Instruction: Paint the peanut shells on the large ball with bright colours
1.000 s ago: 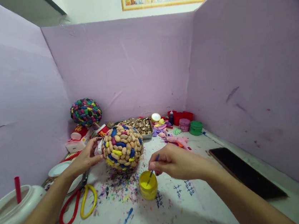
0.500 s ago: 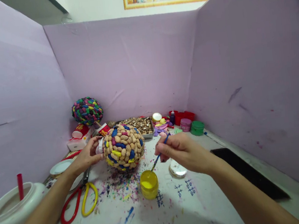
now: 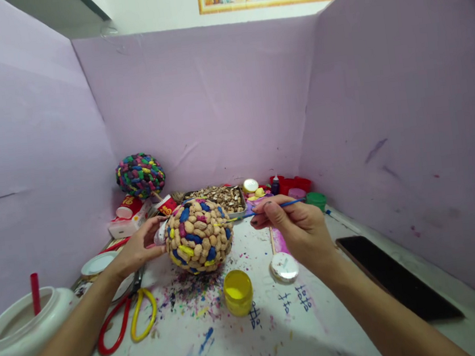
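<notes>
A ball covered in peanuts (image 3: pixel 201 236), some painted blue, yellow or magenta, stands on the paint-specked table. My left hand (image 3: pixel 142 246) grips its white neck (image 3: pixel 161 233) from the left side. Pinched in my right hand (image 3: pixel 291 220) is a thin blue paintbrush (image 3: pixel 248 215), held nearly level. Its yellow-coated tip reaches the ball's right face; whether it touches I cannot tell. Below and between my hands stands an open jar of yellow paint (image 3: pixel 238 293). The jar's white lid (image 3: pixel 284 268) lies to its right, under my right forearm.
Scissors (image 3: pixel 127 322) with red and yellow handles and a white pot (image 3: pixel 31 324) are at left. Behind are a multicoloured ball (image 3: pixel 140 175), a tray of shells (image 3: pixel 226 197) and paint containers (image 3: pixel 316 200). A black flat object (image 3: pixel 398 277) lies right. Lilac panels (image 3: pixel 208 107) enclose the table.
My right hand has lifted the brush out of the yellow paint jar and brought its tip up to the peanut ball. My left hand keeps its hold on the neck.
</notes>
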The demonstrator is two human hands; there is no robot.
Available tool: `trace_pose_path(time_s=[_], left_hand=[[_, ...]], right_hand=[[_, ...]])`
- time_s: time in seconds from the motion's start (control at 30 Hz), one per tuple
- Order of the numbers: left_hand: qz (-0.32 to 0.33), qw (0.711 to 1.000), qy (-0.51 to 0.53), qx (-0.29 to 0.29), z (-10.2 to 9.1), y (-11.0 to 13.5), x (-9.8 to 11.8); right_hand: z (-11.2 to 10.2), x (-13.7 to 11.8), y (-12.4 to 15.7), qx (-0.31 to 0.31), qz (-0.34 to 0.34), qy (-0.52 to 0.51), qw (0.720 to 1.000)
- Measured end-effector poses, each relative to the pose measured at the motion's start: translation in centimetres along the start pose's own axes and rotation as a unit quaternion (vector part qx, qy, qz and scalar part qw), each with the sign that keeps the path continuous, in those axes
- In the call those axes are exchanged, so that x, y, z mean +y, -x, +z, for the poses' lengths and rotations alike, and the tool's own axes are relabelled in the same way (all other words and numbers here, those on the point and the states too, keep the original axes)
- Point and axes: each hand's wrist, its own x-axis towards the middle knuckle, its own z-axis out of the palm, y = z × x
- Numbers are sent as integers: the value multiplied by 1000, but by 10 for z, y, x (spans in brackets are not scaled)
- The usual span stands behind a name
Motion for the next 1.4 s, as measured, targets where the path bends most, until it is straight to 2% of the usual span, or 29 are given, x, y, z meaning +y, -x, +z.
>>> trace_pose_path(time_s=[0.53,0.97,1.2,1.4], left_hand=[[10,1000,-13,12,1,1,1],[17,999,-42,14,0,1,0],[11,1000,-24,12,1,0,0],[18,998,-54,20,1,0,2]], right_hand=[[8,6,6,-61,-84,131,986],[10,10,9,-77,-66,135,986],[12,7,9,-87,-77,128,985],[12,9,9,-64,-84,128,986]])
